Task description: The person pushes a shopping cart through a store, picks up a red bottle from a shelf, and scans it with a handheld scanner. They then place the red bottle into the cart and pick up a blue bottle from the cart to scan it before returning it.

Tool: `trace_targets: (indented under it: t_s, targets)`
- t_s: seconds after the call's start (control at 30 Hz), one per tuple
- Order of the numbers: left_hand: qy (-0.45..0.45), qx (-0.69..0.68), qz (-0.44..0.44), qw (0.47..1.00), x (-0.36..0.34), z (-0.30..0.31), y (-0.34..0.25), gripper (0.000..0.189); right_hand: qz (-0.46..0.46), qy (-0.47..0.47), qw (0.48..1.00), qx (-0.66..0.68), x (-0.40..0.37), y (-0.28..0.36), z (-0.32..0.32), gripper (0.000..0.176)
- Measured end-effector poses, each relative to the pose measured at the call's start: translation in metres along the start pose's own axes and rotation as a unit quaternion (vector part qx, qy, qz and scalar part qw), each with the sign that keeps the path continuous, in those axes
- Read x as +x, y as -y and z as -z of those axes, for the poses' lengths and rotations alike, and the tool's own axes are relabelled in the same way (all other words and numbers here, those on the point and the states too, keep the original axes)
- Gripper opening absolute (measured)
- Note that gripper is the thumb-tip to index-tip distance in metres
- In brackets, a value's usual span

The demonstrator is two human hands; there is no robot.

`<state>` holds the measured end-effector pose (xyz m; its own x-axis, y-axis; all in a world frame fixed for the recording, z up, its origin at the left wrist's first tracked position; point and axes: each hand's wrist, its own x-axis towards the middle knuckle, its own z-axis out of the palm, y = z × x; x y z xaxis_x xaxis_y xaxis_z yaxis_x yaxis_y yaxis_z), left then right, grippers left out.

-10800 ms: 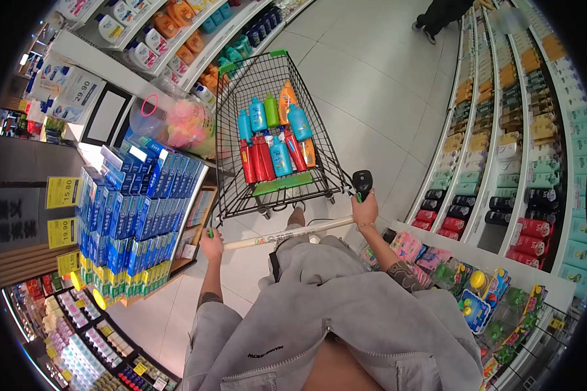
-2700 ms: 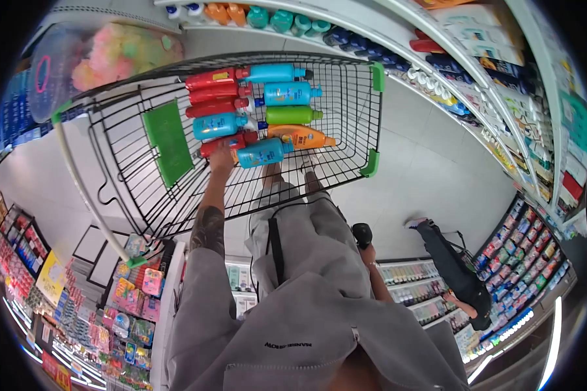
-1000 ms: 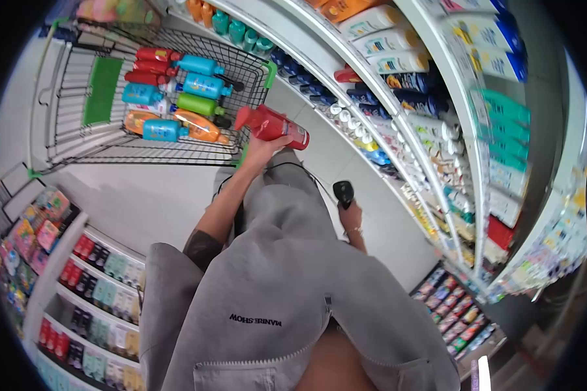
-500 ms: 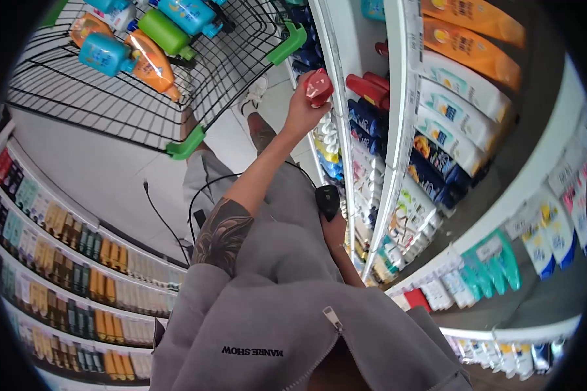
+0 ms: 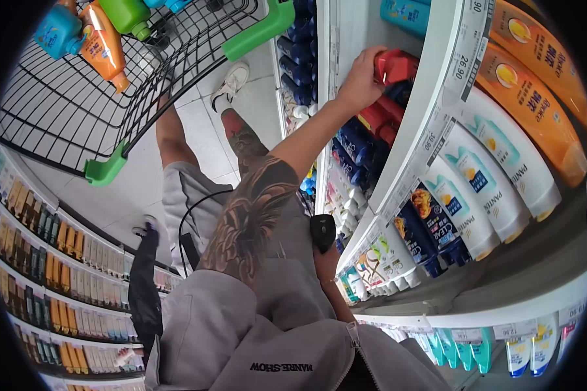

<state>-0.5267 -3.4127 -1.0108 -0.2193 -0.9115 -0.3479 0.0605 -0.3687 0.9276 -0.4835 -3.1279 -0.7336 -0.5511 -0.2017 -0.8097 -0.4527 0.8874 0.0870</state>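
Note:
My tattooed left arm stretches to the shelf on the right. The left hand (image 5: 362, 75) is closed round a red bottle (image 5: 396, 67), held at the shelf among red bottles (image 5: 378, 120) and dark blue bottles (image 5: 353, 155). Low at my side, my right hand (image 5: 326, 262) grips a black rounded device (image 5: 322, 232), its fingers partly hidden behind my clothes. A black cable (image 5: 192, 212) loops over my shorts. At the upper left is a wire shopping cart (image 5: 169, 91) with green corners, carrying an orange bottle (image 5: 103, 45), a blue bottle (image 5: 57, 31) and a green bottle (image 5: 125, 14).
White-edged shelves (image 5: 398, 179) line my right, with white bottles (image 5: 482, 186), orange bottles (image 5: 535, 98) and price tags. Packed product shelves (image 5: 52, 228) run along the left. What looks like another person's dark-clothed leg (image 5: 147, 287) is at the left; grey tiles (image 5: 195, 124) cover the floor.
My left hand has carried the red bottle rightward to the shelf. The cart has shifted up and left in view, and the right-hand shelves appear larger. The dark-clothed leg has come into view.

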Motion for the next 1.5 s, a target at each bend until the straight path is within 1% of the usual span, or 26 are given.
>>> trace_targets:
  t_s: [0.03,0.1,0.13,0.17,0.23,0.27,0.3,0.37,0.43,0.47,0.57,0.63,0.73,0.77,0.83,0.87,0.9,0.93,1.0,1.1,1.2,1.23,1.3,1.33,1.43,1.5]
  targets:
    - [-0.002,0.000,-0.002,1.000,0.001,-0.010,0.006,0.068,-0.008,0.005,1.000,-0.008,0.000,-0.003,0.001,0.034]
    - [-0.012,0.087,-0.056,0.995,0.003,-0.023,0.015,0.068,0.000,-0.001,1.000,-0.003,-0.001,-0.011,-0.001,0.034]
    - [0.012,0.104,-0.015,0.994,0.000,-0.025,0.005,0.067,0.000,-0.006,1.000,0.005,-0.001,-0.013,-0.001,0.034]
    - [0.009,0.106,-0.020,0.994,0.002,-0.028,0.009,0.067,0.001,-0.011,1.000,0.013,-0.001,-0.015,-0.002,0.034]
    - [0.069,0.157,-0.014,0.985,0.003,-0.038,0.017,0.065,0.013,-0.022,1.000,-0.019,0.000,-0.017,-0.002,0.033]
    - [0.067,0.166,-0.047,0.983,0.005,-0.045,0.021,0.058,-0.005,-0.014,1.000,-0.012,-0.003,-0.011,0.001,0.032]
    - [0.070,0.167,-0.045,0.982,0.004,-0.052,0.023,0.058,-0.024,-0.004,1.000,-0.006,-0.008,-0.009,0.003,0.031]
    - [0.107,0.261,-0.021,0.959,0.008,-0.064,0.023,0.054,-0.027,-0.012,1.000,0.008,-0.014,-0.013,-0.001,0.030]
    - [0.153,0.323,-0.013,0.934,0.012,-0.071,0.017,0.054,-0.045,0.006,0.999,0.015,-0.017,-0.012,-0.001,0.031]
    - [0.153,0.326,-0.019,0.933,0.015,-0.072,0.012,0.054,0.021,-0.046,0.998,0.040,-0.019,-0.008,-0.002,0.030]
    - [0.146,0.265,-0.008,0.953,0.017,-0.079,0.002,0.059,0.012,-0.037,0.997,0.059,-0.029,-0.020,-0.007,0.030]
    - [0.155,0.286,-0.024,0.945,0.018,-0.090,0.014,0.062,0.018,-0.038,0.998,0.040,-0.035,-0.029,-0.011,0.030]
    - [0.186,0.264,-0.045,0.945,0.022,-0.096,0.018,0.064,-0.007,-0.046,0.998,0.030,-0.040,-0.026,-0.014,0.032]
    - [0.186,0.242,-0.028,0.952,0.021,-0.093,0.014,0.065,-0.007,-0.049,0.998,0.037,-0.041,-0.023,-0.013,0.032]
    - [0.187,0.230,-0.016,0.955,0.017,-0.077,0.000,0.065,-0.071,-0.026,0.997,-0.003,-0.046,-0.013,-0.011,0.032]
    - [0.138,0.230,-0.031,0.963,0.009,-0.064,-0.011,0.066,-0.090,-0.031,0.995,-0.006,-0.046,-0.007,-0.010,0.033]
    - [0.085,0.231,-0.049,0.968,0.003,-0.049,-0.025,0.067,-0.073,-0.044,0.996,0.029,-0.045,0.000,-0.009,0.035]
    - [0.086,0.184,0.024,0.979,-0.005,-0.033,-0.042,0.067,-0.062,-0.051,0.996,0.033,-0.046,0.004,-0.010,0.035]
    - [0.063,0.170,0.033,0.983,-0.032,0.006,-0.083,0.051,-0.062,-0.056,0.996,0.025,-0.047,0.016,-0.010,0.036]
    - [0.125,0.211,0.036,0.969,-0.088,0.073,-0.149,0.046,-0.037,-0.067,0.997,0.026,-0.050,0.041,-0.008,0.036]
    - [0.149,0.209,0.031,0.966,-0.107,0.144,-0.232,0.039,-0.027,-0.075,0.994,0.069,-0.057,0.073,-0.009,0.032]
    - [0.151,0.217,0.025,0.964,-0.100,0.167,-0.255,0.039,-0.029,-0.072,0.994,0.077,-0.062,0.083,-0.008,0.032]
    - [0.129,0.238,0.058,0.961,-0.086,0.216,-0.292,0.037,-0.020,-0.076,0.993,0.092,-0.073,0.109,-0.006,0.030]
    - [0.106,0.268,0.032,0.957,-0.070,0.244,-0.301,0.037,-0.026,-0.071,0.994,0.084,-0.078,0.120,-0.007,0.029]
    - [0.008,0.362,-0.044,0.931,0.007,0.329,-0.303,0.037,-0.037,-0.059,0.996,0.063,-0.092,0.138,-0.018,0.027]
    - [-0.002,0.443,-0.029,0.896,0.069,0.387,-0.299,0.043,-0.049,-0.046,0.994,0.084,-0.103,0.157,-0.024,0.034]
